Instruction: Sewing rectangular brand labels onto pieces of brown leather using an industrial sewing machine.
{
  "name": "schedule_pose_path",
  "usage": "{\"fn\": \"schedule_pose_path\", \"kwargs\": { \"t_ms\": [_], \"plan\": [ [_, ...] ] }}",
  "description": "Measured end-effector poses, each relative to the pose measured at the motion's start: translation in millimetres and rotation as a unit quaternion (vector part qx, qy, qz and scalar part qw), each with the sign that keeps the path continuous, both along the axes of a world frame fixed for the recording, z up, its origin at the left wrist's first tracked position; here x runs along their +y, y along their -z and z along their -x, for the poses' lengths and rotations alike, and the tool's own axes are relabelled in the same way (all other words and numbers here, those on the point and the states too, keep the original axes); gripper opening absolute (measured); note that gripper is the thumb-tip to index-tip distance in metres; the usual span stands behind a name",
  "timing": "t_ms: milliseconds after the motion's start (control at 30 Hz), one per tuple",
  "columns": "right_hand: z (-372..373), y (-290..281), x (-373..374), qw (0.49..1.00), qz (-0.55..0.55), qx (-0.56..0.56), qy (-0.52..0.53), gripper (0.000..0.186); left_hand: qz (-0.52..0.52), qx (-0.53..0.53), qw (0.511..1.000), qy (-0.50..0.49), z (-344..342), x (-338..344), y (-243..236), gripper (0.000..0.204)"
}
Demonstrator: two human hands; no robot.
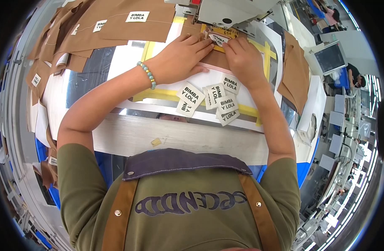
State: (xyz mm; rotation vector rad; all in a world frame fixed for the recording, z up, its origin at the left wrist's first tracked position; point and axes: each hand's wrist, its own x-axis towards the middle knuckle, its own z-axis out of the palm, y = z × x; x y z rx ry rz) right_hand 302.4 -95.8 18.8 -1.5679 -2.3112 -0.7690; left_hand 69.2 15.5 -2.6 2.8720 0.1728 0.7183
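Note:
A small white label (218,39) with dark print lies inside a yellow template frame (233,32) on brown fabric (217,60), beneath the sewing machine head (229,16). My left hand (175,58) lies flat on the fabric, fingers stretched out, their tips at the label's left edge. At the label's right edge, my right hand (245,58) has its fingers bent and close together, touching the label; exactly how they grip it is partly hidden. Several loose white labels (191,95) lie overlapping just below my hands on the taped white sheet.
Brown fabric pieces with labels on them (116,25) are piled at the left. More brown fabric (293,69) lies at the right, near a control screen (329,57). The pale table edge (158,138) runs before my body. A person (356,77) is farther right.

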Motion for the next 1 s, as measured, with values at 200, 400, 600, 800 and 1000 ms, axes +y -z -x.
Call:
{"fn": "schedule_pose_path", "kwargs": {
  "t_ms": [200,400,600,800,1000],
  "plan": [
    [2.8,-1.9,1.2,1.0,-0.003,-0.01,0.006,0.019,0.064,0.076,0.995,-0.021,-1.4,-4.4,-20.3,0.056],
    [2.1,-2.7,4.3,0.999,0.034,-0.01,0.03,0.023,0.014,0.016,1.0,-0.015,-6.2,-1.3,2.7,0.06],
    [-2.3,-6.2,-18.5,0.991,0.096,0.084,0.047,0.033,0.027,0.025,0.999,-0.037,-0.5,1.9,7.3,0.062],
    [-12.0,-2.1,-21.6,0.993,0.073,0.073,0.049,0.034,0.164,0.029,0.985,-0.037,-7.0,7.9,-5.1,0.057],
    [-11.9,0.2,-14.9,0.987,0.101,0.111,0.062,0.032,0.139,0.03,0.989,-0.029,-4.6,18.1,1.7,0.053]
  ]
}}
